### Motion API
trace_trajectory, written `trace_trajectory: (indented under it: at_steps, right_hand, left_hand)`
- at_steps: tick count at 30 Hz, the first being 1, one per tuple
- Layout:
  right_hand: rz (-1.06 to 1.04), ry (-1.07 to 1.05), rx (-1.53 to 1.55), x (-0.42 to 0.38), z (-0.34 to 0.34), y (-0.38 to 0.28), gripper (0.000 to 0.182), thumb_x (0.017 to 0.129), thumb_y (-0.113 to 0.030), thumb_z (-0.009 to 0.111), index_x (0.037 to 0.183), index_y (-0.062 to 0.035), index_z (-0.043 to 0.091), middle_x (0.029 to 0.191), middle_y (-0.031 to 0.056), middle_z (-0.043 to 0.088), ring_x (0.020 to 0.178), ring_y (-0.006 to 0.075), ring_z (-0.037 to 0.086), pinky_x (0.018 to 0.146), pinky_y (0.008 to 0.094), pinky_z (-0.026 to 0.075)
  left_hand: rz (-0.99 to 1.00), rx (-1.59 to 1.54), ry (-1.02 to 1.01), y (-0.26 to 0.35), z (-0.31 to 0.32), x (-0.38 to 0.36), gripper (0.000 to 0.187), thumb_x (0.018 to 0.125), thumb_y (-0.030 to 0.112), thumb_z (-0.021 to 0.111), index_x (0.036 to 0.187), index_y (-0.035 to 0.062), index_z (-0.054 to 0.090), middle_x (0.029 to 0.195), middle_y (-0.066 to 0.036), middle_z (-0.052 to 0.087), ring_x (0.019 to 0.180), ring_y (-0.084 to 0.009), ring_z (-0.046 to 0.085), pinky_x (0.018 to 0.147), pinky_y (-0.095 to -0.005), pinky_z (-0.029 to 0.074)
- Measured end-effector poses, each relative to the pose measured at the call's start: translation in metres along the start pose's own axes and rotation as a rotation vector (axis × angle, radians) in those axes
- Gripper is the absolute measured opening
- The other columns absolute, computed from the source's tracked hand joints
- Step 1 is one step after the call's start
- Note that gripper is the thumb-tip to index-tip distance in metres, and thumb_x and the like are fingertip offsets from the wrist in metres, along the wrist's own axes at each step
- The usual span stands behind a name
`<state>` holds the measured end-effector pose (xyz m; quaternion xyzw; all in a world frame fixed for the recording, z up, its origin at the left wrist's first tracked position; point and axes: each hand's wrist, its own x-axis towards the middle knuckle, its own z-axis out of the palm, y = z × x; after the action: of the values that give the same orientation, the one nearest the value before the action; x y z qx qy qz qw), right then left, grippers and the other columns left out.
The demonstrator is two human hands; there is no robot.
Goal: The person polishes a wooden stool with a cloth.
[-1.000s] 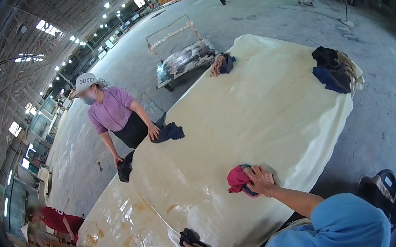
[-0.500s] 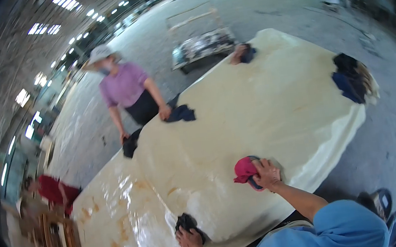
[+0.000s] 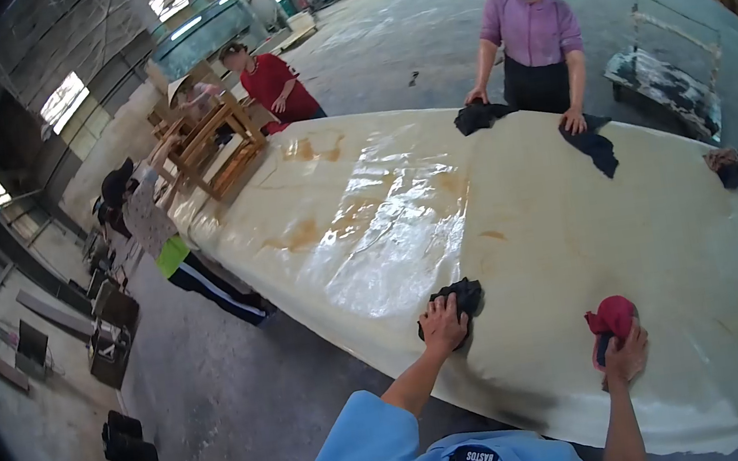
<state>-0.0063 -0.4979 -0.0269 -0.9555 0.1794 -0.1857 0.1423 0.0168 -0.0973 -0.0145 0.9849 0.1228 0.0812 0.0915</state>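
Note:
My left hand (image 3: 442, 325) presses on a crumpled black cloth (image 3: 465, 296), fingers curled over it, at the near edge of a large cream sheet (image 3: 536, 227). To the right, my right hand (image 3: 626, 357) grips a bunched red and dark cloth (image 3: 614, 318) lying on the same sheet. A glossy, wet-looking stretch of the sheet spreads ahead of my left hand, with brownish stains farther back.
Across the sheet a person in a purple shirt (image 3: 534, 36) holds dark cloths (image 3: 596, 149). A wooden frame (image 3: 214, 153) stands at the left end, with people in red (image 3: 268, 85) and grey (image 3: 147, 208) nearby. A low cart (image 3: 663, 94) is behind.
My view has swung left, bringing the wooden frame and the people around it into fuller sight. Both hands remain on the same cloths.

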Motion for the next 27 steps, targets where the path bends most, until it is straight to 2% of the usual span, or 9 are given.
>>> trace_trajectory:
  at_steps: [1, 3, 5, 24, 26, 27]
  right_hand:
    - [-0.014, -0.004, 0.000, -0.0007, 0.0020, 0.0007, 0.066, 0.072, -0.018, 0.069, 0.133, -0.0165, 0.044, 0.123, 0.0122, 0.049, 0.110, 0.0347, 0.051, 0.091, 0.0476, 0.046]
    - [-0.018, 0.019, 0.017, -0.0016, 0.0051, 0.0033, 0.066, 0.072, -0.018, 0.068, 0.134, -0.0166, 0.045, 0.123, 0.0123, 0.049, 0.110, 0.0346, 0.052, 0.091, 0.0465, 0.046]
    - [-0.023, 0.016, 0.013, -0.0017, 0.0046, 0.0028, 0.065, 0.073, -0.018, 0.068, 0.134, -0.0164, 0.045, 0.123, 0.0123, 0.050, 0.110, 0.0347, 0.052, 0.091, 0.0464, 0.046]
    - [-0.042, 0.028, 0.020, -0.0023, 0.0051, 0.0042, 0.062, 0.075, -0.017, 0.066, 0.133, -0.0146, 0.046, 0.122, 0.0132, 0.050, 0.109, 0.0361, 0.052, 0.091, 0.0464, 0.045]
    - [-0.046, 0.039, 0.030, -0.0021, 0.0066, 0.0047, 0.062, 0.075, -0.017, 0.065, 0.133, -0.0144, 0.046, 0.122, 0.0132, 0.050, 0.110, 0.0361, 0.052, 0.091, 0.0462, 0.046]
    - [-0.051, 0.049, 0.041, -0.0022, 0.0076, 0.0052, 0.062, 0.075, -0.016, 0.065, 0.133, -0.0143, 0.046, 0.121, 0.0132, 0.050, 0.110, 0.0360, 0.052, 0.092, 0.0459, 0.046]
  left_hand:
    - [0.013, -0.053, -0.007, -0.0007, -0.0005, -0.0003, 0.055, 0.082, 0.039, 0.059, 0.130, 0.0126, 0.049, 0.127, -0.017, 0.050, 0.119, -0.0355, 0.047, 0.092, -0.0554, 0.039]
    - [-0.010, -0.058, -0.026, -0.0015, 0.0000, -0.0009, 0.058, 0.082, 0.039, 0.060, 0.132, 0.0132, 0.049, 0.129, -0.017, 0.049, 0.122, -0.0355, 0.045, 0.093, -0.0549, 0.039]
    - [0.022, 0.066, 0.065, -0.0003, 0.0013, -0.0029, 0.058, 0.082, 0.040, 0.062, 0.133, 0.0138, 0.050, 0.121, -0.008, 0.052, 0.115, -0.0259, 0.049, 0.087, -0.0459, 0.040]
    - [0.023, 0.055, 0.092, -0.0009, -0.0001, -0.0034, 0.058, 0.081, 0.039, 0.064, 0.131, 0.0137, 0.052, 0.117, -0.008, 0.053, 0.111, -0.0257, 0.050, 0.083, -0.0449, 0.041]
    - [-0.012, -0.041, -0.026, -0.0023, 0.0001, -0.0018, 0.058, 0.083, 0.041, 0.058, 0.134, 0.0156, 0.049, 0.129, -0.014, 0.051, 0.117, -0.0334, 0.048, 0.090, -0.0538, 0.040]
    - [-0.013, -0.041, -0.025, -0.0029, 0.0004, -0.0015, 0.058, 0.083, 0.041, 0.058, 0.134, 0.0156, 0.049, 0.129, -0.014, 0.051, 0.117, -0.0334, 0.048, 0.090, -0.0538, 0.040]
